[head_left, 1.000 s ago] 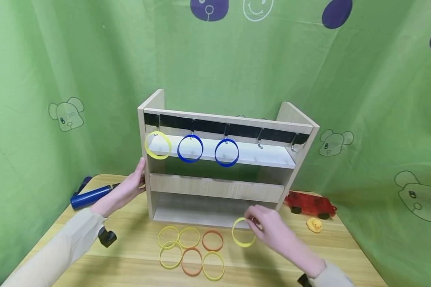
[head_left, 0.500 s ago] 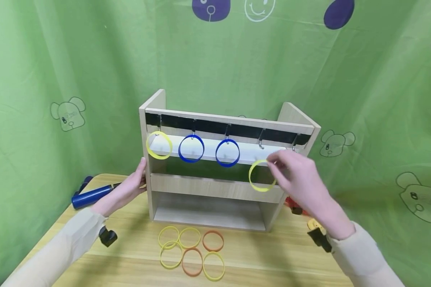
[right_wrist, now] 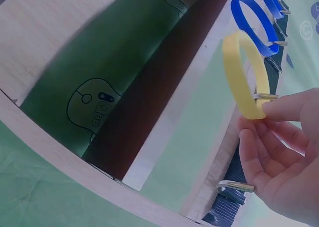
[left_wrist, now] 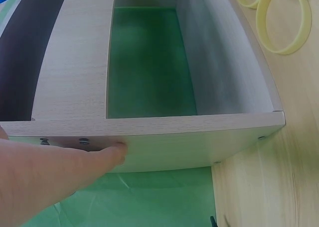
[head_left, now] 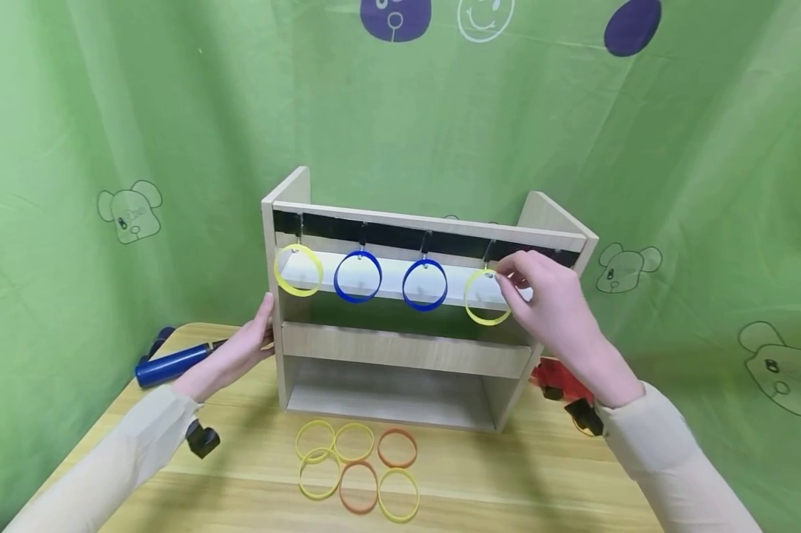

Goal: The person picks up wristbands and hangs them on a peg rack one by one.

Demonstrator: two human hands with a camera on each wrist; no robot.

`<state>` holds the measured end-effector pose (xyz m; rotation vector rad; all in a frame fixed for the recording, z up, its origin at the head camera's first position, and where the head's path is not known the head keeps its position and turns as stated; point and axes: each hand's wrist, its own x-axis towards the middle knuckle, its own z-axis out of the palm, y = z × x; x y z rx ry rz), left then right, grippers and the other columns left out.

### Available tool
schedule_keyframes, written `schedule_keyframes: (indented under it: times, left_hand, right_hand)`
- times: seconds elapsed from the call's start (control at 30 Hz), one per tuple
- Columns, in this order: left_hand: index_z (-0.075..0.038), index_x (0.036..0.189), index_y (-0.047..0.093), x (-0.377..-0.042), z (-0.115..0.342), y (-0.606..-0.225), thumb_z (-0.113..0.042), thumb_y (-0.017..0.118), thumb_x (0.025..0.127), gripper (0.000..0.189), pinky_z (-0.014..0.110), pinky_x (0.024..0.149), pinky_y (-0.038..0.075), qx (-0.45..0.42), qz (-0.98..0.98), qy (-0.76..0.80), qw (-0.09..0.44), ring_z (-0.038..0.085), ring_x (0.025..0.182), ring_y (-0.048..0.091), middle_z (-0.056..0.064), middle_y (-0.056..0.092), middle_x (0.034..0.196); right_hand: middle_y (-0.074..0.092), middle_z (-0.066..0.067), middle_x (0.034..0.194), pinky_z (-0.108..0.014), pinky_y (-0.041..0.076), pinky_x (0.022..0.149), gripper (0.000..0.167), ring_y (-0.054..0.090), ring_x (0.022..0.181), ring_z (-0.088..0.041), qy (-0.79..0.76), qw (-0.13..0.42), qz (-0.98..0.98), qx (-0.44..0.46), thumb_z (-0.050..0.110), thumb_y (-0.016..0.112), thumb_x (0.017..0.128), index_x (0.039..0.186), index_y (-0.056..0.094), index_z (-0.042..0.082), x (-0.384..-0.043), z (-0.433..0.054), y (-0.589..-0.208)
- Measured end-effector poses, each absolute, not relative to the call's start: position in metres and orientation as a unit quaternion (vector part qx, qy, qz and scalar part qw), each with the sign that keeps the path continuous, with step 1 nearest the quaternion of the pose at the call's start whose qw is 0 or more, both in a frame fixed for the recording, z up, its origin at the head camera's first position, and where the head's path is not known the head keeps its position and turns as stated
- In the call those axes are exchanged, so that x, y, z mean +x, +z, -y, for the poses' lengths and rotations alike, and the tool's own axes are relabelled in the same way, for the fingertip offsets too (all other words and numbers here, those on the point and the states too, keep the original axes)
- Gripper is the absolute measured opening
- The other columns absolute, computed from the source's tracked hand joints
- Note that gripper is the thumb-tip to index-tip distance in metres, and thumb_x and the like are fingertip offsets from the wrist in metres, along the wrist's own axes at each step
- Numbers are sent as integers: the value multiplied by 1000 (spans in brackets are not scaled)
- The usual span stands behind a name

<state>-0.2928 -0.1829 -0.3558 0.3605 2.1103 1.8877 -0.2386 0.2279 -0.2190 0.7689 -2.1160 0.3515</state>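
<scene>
In the head view my right hand [head_left: 555, 307] pinches a yellow ring [head_left: 486, 323] by its upper right edge. The right wrist view shows a metal hook [right_wrist: 265, 96] passing through that ring, beside my fingertips. A bare hook [right_wrist: 237, 185] sticks out below them. My left hand [head_left: 239, 349] rests against the left side panel of the wooden rack [head_left: 407, 352], its fingers partly hidden behind the panel. From the other hooks hang another yellow ring [head_left: 298, 292] and two blue rings, one second from left [head_left: 356, 299] and one third [head_left: 425, 306].
On the table [head_left: 507, 481] before the rack lie several yellow rings [head_left: 399, 519] and two orange rings, one farther back [head_left: 397, 465] and one nearer [head_left: 358, 510]. A blue cylinder [head_left: 170, 367] lies left; a red toy car [head_left: 560, 376] stands right, partly covered by my arm.
My right hand has lifted the yellow ring from near the tabletop up to the fourth hook, which now goes through it. The left hand stays on the side panel.
</scene>
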Motion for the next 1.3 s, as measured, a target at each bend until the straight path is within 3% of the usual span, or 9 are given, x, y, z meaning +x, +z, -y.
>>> schedule_keyframes:
  times: [0.17,0.4,0.53,0.77,1.0,1.13,1.3]
  left_hand:
    - [0,158,0,-292,184,-357,-73,6,95,97,61,126,7,133,-734,650,142,47,153,3,31,3,163]
    - [4,157,3,-293,183,-355,-73,7,95,99,60,126,9,130,-736,650,141,48,152,5,34,5,162]
    - [1,158,0,-292,184,-354,-73,6,95,97,60,126,7,128,-738,647,142,47,153,3,32,3,163]
    - [-2,159,-2,-291,185,-354,-73,5,95,95,61,126,6,126,-741,644,143,47,153,2,30,2,164]
    - [-4,159,-4,-291,185,-355,-72,5,96,94,60,126,6,132,-741,642,144,47,153,2,30,0,164]
    - [-1,158,-2,-292,185,-354,-73,5,96,95,60,126,7,132,-742,642,142,48,153,2,31,0,163]
    - [-1,158,-2,-291,185,-354,-73,5,95,95,60,126,7,127,-740,645,143,47,153,3,31,1,164]
  right_hand:
    - [71,-11,85,-36,56,63,9,65,75,-21,138,422,843,304,-6,68,85,92,68,0,-234,-228,-221]
    - [72,-10,88,-13,54,66,13,66,76,-16,138,426,835,319,-5,72,84,95,68,0,-213,-225,-226]
    - [71,-10,87,-20,60,66,16,66,74,-15,147,406,826,363,-7,74,79,93,67,-2,-204,-216,-249]
    - [69,-6,81,-13,57,63,11,65,70,-10,177,312,845,397,-3,73,81,88,67,2,-202,-196,-333]
    - [68,-2,78,-6,51,59,10,60,67,1,219,157,876,401,-3,71,81,85,67,6,-193,-185,-420]
    - [65,4,76,-8,48,58,10,53,68,5,228,98,892,379,2,71,83,82,66,10,-190,-182,-449]
    - [60,8,73,-9,44,56,10,45,67,7,217,70,909,350,7,73,85,80,65,12,-193,-181,-468]
